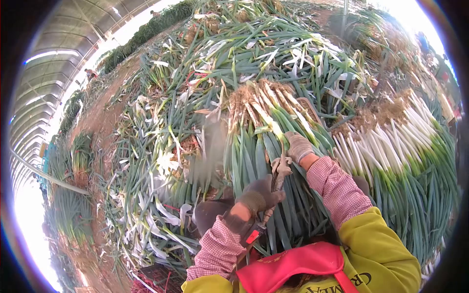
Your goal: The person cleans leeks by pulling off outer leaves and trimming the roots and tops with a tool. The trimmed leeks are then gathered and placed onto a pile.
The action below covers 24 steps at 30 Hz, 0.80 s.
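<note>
My right hand (299, 146), in a dirty glove, is closed around the stalk of a long green onion (274, 128) at the front of an unpeeled bunch. Its roots point away from me. To the lower left, my gloved left hand (256, 195) has its fingers wrapped on a muddy, wand-like tool (280, 168), whose top end sits just below the right hand. A black part with a red patch (252, 237) shows near the left wrist. More unpeeled green onions (242, 100) lie around, brown-rooted, with leaves running towards my lap.
Cleaned white-stalked green onions (386, 146) are laid in a row on the right. Stripped leaves and peelings (161, 161) cover the ground on the left. A large heap (273, 44) lies ahead, and bundles (71, 210) stand far left. A dark crate (156, 278) is at bottom left.
</note>
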### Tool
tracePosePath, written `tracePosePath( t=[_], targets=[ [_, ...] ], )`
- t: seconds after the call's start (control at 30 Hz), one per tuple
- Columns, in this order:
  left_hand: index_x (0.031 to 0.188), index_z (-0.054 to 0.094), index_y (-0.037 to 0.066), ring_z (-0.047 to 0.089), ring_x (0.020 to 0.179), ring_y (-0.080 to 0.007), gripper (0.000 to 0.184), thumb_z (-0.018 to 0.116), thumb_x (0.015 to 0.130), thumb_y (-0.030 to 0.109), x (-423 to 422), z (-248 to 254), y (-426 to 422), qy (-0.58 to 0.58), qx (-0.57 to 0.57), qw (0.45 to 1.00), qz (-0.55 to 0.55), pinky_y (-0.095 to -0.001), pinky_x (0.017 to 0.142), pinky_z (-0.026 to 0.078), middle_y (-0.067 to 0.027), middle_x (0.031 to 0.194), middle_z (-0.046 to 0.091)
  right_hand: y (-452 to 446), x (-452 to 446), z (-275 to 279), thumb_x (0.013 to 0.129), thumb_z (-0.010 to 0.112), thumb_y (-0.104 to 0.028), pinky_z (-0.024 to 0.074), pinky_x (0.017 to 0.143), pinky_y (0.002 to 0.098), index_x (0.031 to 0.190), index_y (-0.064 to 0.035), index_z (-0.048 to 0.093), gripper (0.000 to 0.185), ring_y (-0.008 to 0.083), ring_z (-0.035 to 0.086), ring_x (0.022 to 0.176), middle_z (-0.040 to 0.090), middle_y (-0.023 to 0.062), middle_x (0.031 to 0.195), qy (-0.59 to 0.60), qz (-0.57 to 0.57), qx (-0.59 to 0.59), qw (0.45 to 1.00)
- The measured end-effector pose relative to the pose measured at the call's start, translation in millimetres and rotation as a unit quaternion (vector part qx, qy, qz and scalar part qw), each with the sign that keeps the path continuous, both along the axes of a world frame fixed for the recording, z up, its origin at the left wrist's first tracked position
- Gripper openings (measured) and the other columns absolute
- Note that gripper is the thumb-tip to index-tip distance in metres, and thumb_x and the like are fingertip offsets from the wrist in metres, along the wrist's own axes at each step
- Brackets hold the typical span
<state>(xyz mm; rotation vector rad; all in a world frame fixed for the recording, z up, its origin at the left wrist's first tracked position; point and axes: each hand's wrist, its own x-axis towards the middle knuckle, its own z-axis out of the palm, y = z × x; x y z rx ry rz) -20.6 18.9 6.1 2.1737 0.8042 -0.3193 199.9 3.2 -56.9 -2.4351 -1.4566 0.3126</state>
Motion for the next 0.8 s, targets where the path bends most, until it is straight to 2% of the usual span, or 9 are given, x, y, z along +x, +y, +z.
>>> tracePosePath(
  t=[0.1, 0.23, 0.27, 0.37, 0.4, 0.5, 0.6, 0.73, 0.8],
  targets=[
    [0.114, 0.052, 0.003, 0.058, 0.104, -0.0386, 0.058, 0.065, 0.075, 0.045, 0, -12, 6, -0.023, 0.005, 1.000, 0.014, -0.0429, 0.090, 0.044, -0.0223, 0.108, 0.062, -3, -6, 11, 0.073, 0.069, -0.018, 0.0471, 0.086, 0.0423, 0.109, -0.0059, 0.054, 0.040, 0.0355, 0.060, 0.102, 0.060, 0.0200, 0.110, 0.009, 0.004, -0.012, 1.000],
    [0.116, 0.051, 0.002, 0.058, 0.105, -0.0389, 0.059, 0.064, 0.077, 0.043, 22, -19, 29, 0.001, 0.044, 0.998, 0.042, -0.0423, 0.091, 0.044, -0.0236, 0.109, 0.061, 5, -16, -1, 0.083, 0.059, -0.019, 0.0489, 0.083, 0.0417, 0.106, -0.0058, 0.056, 0.027, 0.0337, 0.061, 0.100, 0.062, 0.0185, 0.109, -0.057, 0.019, -0.012, 0.998],
    [0.117, 0.050, 0.001, 0.058, 0.104, -0.0391, 0.058, 0.064, 0.078, 0.041, 28, -24, 38, -0.002, 0.059, 0.997, 0.046, -0.0419, 0.090, 0.044, -0.0242, 0.108, 0.061, 12, -15, -3, 0.085, 0.055, -0.019, 0.0491, 0.084, 0.0419, 0.108, -0.0064, 0.057, 0.026, 0.0327, 0.061, 0.102, 0.062, 0.0176, 0.109, -0.055, 0.016, -0.058, 0.997],
    [0.119, 0.050, 0.001, 0.058, 0.106, -0.0387, 0.058, 0.064, 0.079, 0.040, 43, -31, 64, -0.009, 0.071, 0.996, 0.056, -0.0416, 0.091, 0.044, -0.0249, 0.111, 0.060, 25, -16, 0, 0.085, 0.055, -0.016, 0.0493, 0.085, 0.0417, 0.110, -0.0060, 0.057, 0.028, 0.0314, 0.061, 0.104, 0.062, 0.0174, 0.112, -0.067, 0.003, -0.080, 0.995],
    [0.119, 0.051, 0.001, 0.057, 0.107, -0.0383, 0.059, 0.064, 0.078, 0.041, 47, -31, 72, -0.010, 0.070, 0.996, 0.060, -0.0417, 0.092, 0.044, -0.0249, 0.112, 0.060, 34, -13, 5, 0.084, 0.054, -0.015, 0.0493, 0.086, 0.0414, 0.114, -0.0070, 0.057, 0.031, 0.0317, 0.060, 0.105, 0.060, 0.0168, 0.114, -0.028, -0.017, -0.126, 0.992],
    [0.120, 0.053, 0.001, 0.056, 0.110, -0.0375, 0.061, 0.064, 0.078, 0.043, 62, -32, 96, 0.037, 0.069, 0.994, 0.076, -0.0420, 0.094, 0.044, -0.0251, 0.117, 0.058, 40, -12, 1, 0.084, 0.054, -0.014, 0.0497, 0.086, 0.0406, 0.114, -0.0086, 0.058, 0.031, 0.0317, 0.059, 0.105, 0.058, 0.0166, 0.116, -0.055, -0.001, -0.080, 0.995],
    [0.121, 0.055, 0.001, 0.056, 0.112, -0.0376, 0.064, 0.066, 0.074, 0.044, 74, -43, 119, 0.034, 0.097, 0.991, 0.091, -0.0412, 0.096, 0.044, -0.0251, 0.117, 0.059, 44, -25, -12, 0.082, 0.059, -0.021, 0.0517, 0.079, 0.0404, 0.107, -0.0063, 0.060, 0.029, 0.0309, 0.060, 0.101, 0.057, 0.0163, 0.112, -0.125, 0.012, -0.051, 0.991],
    [0.124, 0.051, 0.002, 0.054, 0.115, -0.0369, 0.063, 0.062, 0.077, 0.043, 86, -58, 145, 0.020, 0.088, 0.986, 0.138, -0.0413, 0.097, 0.042, -0.0247, 0.121, 0.056, 48, -38, 4, 0.086, 0.053, -0.016, 0.0521, 0.079, 0.0423, 0.110, -0.0060, 0.060, 0.028, 0.0297, 0.060, 0.102, 0.058, 0.0164, 0.112, -0.092, -0.033, -0.102, 0.990],
    [0.126, 0.050, 0.002, 0.054, 0.115, -0.0369, 0.065, 0.060, 0.078, 0.043, 94, -56, 158, 0.019, 0.104, 0.980, 0.169, -0.0414, 0.097, 0.042, -0.0246, 0.122, 0.056, 56, -35, 3, 0.087, 0.053, -0.017, 0.0511, 0.083, 0.0404, 0.111, -0.0098, 0.064, 0.028, 0.0302, 0.060, 0.105, 0.059, 0.0164, 0.115, -0.077, -0.042, -0.144, 0.986]
  ],
)
